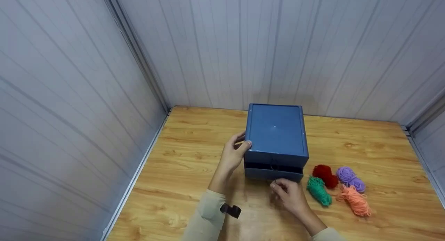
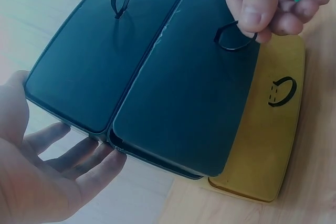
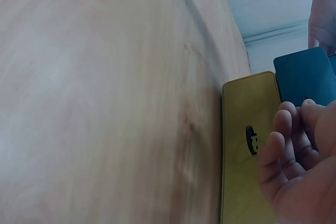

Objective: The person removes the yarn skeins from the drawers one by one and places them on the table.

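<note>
A blue drawer box [image 1: 278, 129] stands on the wooden table. Its top drawer [image 2: 100, 66] is closed and carries a black loop pull. Below it, the blue middle drawer [image 2: 184, 87] sticks out a little, leaving a dark gap above its front. With thumb and finger, my right hand [image 1: 290, 195] pinches that drawer's black loop [image 2: 218, 37]. My left hand [image 1: 232, 154] rests against the box's left side, thumb at the top edge and fingers stretched along the wall. At the bottom is a closed yellow drawer [image 2: 278, 140] with its own black loop.
Right of the box lie skeins of yarn: red [image 1: 325, 176], purple [image 1: 349, 178], green [image 1: 319, 191] and orange [image 1: 358, 201]. Pale panel walls [image 1: 215, 53] rise behind the table and along its sides. A black strap [image 1: 231, 210] sits at the left sleeve.
</note>
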The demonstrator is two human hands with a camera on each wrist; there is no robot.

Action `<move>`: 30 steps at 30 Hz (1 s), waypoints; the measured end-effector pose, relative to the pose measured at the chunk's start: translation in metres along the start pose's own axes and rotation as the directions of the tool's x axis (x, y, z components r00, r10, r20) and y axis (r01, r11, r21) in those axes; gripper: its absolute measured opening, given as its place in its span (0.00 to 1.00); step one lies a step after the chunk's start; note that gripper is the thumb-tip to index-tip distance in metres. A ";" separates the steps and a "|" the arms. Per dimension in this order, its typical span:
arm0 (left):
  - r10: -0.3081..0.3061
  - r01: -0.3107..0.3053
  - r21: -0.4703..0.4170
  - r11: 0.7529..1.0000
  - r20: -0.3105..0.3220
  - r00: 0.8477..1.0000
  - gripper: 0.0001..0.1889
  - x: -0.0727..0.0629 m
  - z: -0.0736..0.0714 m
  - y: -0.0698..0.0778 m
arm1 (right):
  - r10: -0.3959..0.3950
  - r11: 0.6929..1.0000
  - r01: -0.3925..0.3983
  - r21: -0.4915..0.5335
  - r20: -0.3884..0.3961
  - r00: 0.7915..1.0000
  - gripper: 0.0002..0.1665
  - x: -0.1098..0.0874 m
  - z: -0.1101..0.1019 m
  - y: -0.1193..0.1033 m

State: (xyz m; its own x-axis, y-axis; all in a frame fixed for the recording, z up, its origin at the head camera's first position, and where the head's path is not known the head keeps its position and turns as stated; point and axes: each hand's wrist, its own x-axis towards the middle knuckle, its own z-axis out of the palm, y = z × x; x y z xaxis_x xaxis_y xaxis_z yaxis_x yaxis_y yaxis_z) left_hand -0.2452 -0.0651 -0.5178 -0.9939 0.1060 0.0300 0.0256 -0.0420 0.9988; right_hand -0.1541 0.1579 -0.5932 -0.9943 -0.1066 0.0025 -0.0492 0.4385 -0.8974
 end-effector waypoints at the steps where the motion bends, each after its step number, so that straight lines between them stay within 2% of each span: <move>1: -0.004 0.004 0.002 1.000 0.004 1.000 0.28 0.000 0.000 0.000 | 0.001 1.000 -0.001 -0.005 -0.003 1.000 0.07 0.001 0.000 0.000; 6: -0.013 0.013 -0.005 1.000 0.019 1.000 0.28 -0.001 -0.001 0.000 | -0.005 1.000 0.005 -0.015 -0.024 1.000 0.08 0.007 -0.001 0.000; 12: 0.008 -0.008 -0.004 1.000 0.022 1.000 0.28 -0.001 -0.001 0.000 | -0.032 0.999 0.030 -0.041 -0.052 0.998 0.10 0.013 -0.002 0.002; 22: -0.007 0.007 -0.013 1.000 0.014 1.000 0.28 0.000 -0.001 -0.003 | -0.006 0.999 0.005 -0.041 -0.039 0.999 0.10 0.018 -0.005 0.005; 26: 0.004 -0.004 0.000 1.000 0.015 1.000 0.28 0.000 -0.001 -0.002 | 0.005 1.000 -0.005 -0.020 -0.030 1.000 0.07 0.017 -0.007 0.006; 30: 0.002 -0.002 0.016 1.000 0.014 1.000 0.29 -0.001 -0.002 -0.001 | 0.031 0.999 -0.032 -0.014 -0.022 0.999 0.10 0.015 -0.010 0.007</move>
State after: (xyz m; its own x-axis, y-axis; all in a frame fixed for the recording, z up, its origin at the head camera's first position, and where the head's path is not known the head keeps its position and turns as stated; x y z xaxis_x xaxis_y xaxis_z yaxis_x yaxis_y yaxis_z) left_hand -0.2448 -0.0671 -0.5189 -0.9922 0.1201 0.0326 0.0297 -0.0260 0.9992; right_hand -0.1699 0.1680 -0.5952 -0.9972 -0.0728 -0.0156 -0.0192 0.4538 -0.8909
